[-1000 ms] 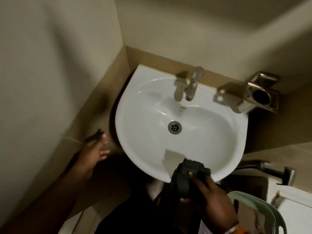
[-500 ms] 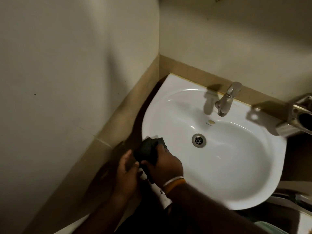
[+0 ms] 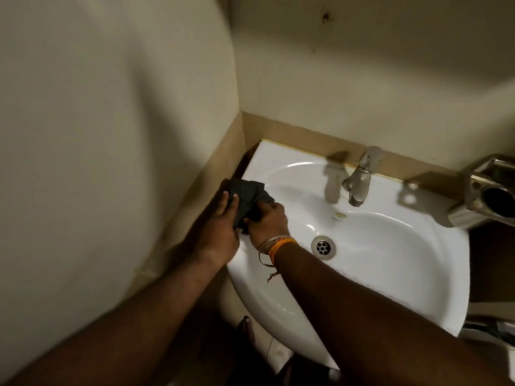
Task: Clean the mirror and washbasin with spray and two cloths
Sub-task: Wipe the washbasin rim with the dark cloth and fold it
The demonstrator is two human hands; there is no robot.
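- The left hand [image 3: 223, 218] lies at the washbasin's left rim, fingers curled over the outer side of a dark cloth [image 3: 248, 199], two fingertips pressing into its folds.
- The cloth is bunched between both sets of fingers, resting on the rim of the washbasin [image 3: 278, 307], just inside the corner where the two walls meet.
- The right hand [image 3: 266, 221], threads and a bangle at its wrist, grips the cloth's near side with fingers closed round it; its knuckles touch those of the left hand.
- Right of the fingers, well apart, the drain [image 3: 322, 246] sits in a bowl that looks white and glossy; beyond it stands the tap [image 3: 359, 179], and at the far right edge a metal holder [image 3: 490, 190] is fixed to the wall.
- Judged from this, the work is on the basin stage: the bowl shows no visible grime, though wet or dry cannot be told.
- No mirror, spray bottle or second cloth is in sight, so whether the mirror is done cannot be told; the tap and the far rim may yet need wiping.
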